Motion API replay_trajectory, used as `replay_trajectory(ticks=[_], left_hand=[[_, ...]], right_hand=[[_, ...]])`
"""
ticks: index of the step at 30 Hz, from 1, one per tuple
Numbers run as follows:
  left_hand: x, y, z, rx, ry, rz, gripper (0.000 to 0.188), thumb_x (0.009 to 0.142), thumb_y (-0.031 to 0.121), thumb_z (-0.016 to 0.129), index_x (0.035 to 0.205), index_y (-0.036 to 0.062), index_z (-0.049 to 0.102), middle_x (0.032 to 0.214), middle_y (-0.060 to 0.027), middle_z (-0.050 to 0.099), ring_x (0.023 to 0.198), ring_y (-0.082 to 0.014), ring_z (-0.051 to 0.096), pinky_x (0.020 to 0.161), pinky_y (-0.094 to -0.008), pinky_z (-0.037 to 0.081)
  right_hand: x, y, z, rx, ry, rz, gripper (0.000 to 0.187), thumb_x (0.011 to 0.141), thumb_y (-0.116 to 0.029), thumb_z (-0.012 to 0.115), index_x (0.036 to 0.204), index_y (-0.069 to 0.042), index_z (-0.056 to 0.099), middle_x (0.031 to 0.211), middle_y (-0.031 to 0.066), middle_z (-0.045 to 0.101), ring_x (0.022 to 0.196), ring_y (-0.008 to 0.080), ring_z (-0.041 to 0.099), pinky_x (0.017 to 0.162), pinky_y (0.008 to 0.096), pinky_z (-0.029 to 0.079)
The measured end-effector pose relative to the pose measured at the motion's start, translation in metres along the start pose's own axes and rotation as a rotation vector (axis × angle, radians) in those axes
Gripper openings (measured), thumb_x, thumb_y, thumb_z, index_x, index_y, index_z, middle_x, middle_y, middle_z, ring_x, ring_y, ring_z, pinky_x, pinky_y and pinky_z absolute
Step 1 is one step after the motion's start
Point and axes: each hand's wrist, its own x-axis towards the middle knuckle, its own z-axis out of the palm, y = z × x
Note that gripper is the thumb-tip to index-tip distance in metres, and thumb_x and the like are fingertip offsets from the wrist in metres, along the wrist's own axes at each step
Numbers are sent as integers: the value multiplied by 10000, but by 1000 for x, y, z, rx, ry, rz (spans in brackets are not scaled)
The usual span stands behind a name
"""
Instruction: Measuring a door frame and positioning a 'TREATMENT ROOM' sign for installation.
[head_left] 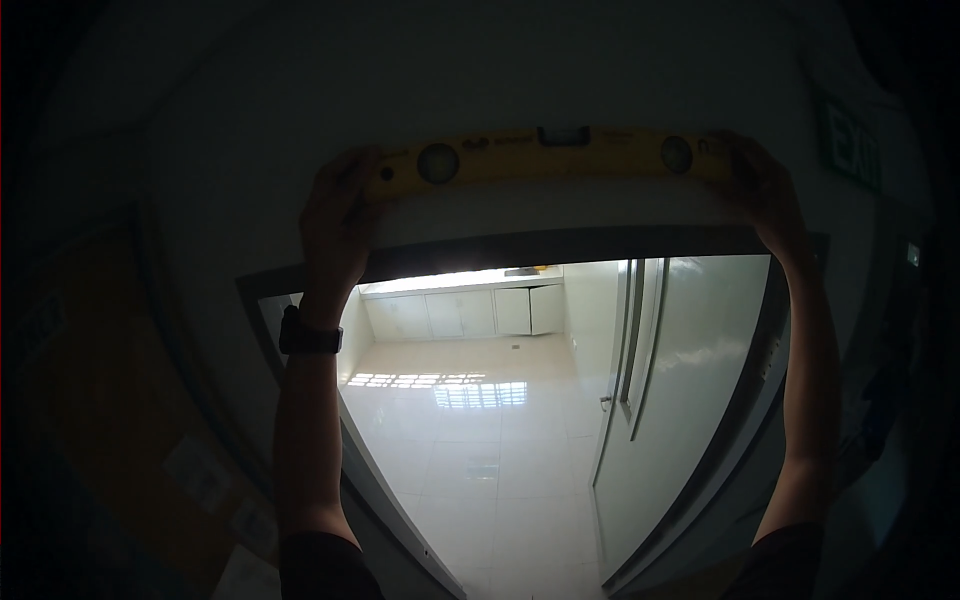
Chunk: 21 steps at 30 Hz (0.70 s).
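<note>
Both of my arms reach up to a yellow spirit level [550,158] held roughly level against the dark wall, above the top of a door frame [560,243]. My left hand [340,205] is closed round its left end, with a dark watch on that wrist. Around the right end my right hand [762,185] is closed too. A vial window sits in the level's upper edge, and a round vial shows near each end. Deep shadow hides most finger detail.
Below the level, the doorway opens on a bright room with a shiny tiled floor [480,440] and low white cabinets [460,312]. A pale door [690,380] stands open on the right. A green sign [850,148] hangs at upper right. Papers [200,470] are at lower left.
</note>
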Motion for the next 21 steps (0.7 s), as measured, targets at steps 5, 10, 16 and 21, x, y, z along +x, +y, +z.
replay_trajectory(ticks=[5,10,16,21], left_hand=[[-1,-1,-2,-21,12,41,555,755,-33,736,1280,122,645,1280,-92,593,1168,-239,601,959,-341,538],[-2,1,1,-40,2,-7,539,757,-32,718,1278,76,633,1283,-119,593,1183,-270,591,993,-358,503],[-2,-1,1,24,18,81,565,771,-19,730,1308,122,623,1291,-94,573,1161,-260,594,957,-345,535],[-4,-2,-1,27,-7,85,490,825,16,677,1306,81,610,1329,-119,550,1199,-279,566,1003,-369,491]], right_hand=[[-1,-4,4,13,28,21,541,818,-142,776,1324,-106,586,1198,78,661,1108,197,628,980,328,492],[-1,-2,1,-44,18,3,543,815,-148,782,1318,-89,586,1208,90,657,1132,199,623,996,334,489],[0,-2,0,-66,19,18,535,813,-148,786,1308,-83,592,1202,98,658,1132,200,622,990,332,492],[-1,-5,0,-49,23,14,530,813,-150,786,1302,-81,594,1196,98,661,1131,195,622,983,331,495]])
